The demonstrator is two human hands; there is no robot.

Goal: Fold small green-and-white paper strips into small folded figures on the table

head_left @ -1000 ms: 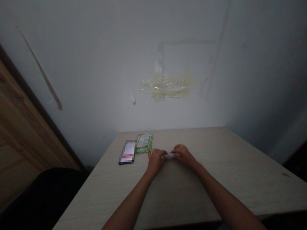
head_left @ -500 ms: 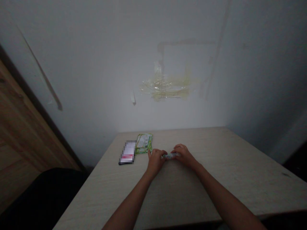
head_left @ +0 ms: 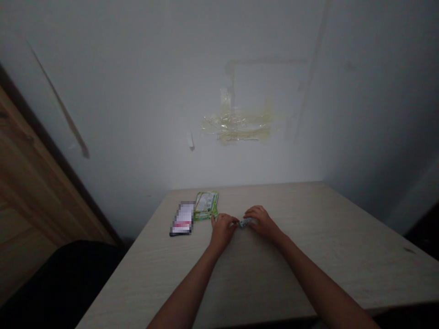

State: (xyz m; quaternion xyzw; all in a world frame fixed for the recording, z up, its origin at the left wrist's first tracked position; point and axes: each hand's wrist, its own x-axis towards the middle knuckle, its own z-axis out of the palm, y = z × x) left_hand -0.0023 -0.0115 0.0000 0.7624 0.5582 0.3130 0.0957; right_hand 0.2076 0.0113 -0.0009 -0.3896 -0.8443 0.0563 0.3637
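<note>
Between my two hands, low over the middle of the table, is a small, narrow whitish-green patterned piece [head_left: 244, 223] that looks like a rolled wrapper; its exact kind is too small to tell. My right hand [head_left: 262, 222] wraps its fingers round the right end and hides that part. The thumb and fingertips of my left hand [head_left: 223, 228] are pinched together at its left end, seemingly touching it. Just beyond my left hand lie several flat green-and-white printed packets [head_left: 206, 201], stacked and overlapping.
A phone [head_left: 183, 219] with a blurred-out screen lies left of the packets. The pale wooden table [head_left: 274, 274] meets a white wall [head_left: 137, 114] bearing shiny old tape [head_left: 236, 125]. A wooden door or panel [head_left: 27, 183] and a dark shape [head_left: 65, 278] are at the left.
My right hand has shifted slightly left, closer to my left hand. Less of the patterned piece shows between them, and it now sits a little tilted.
</note>
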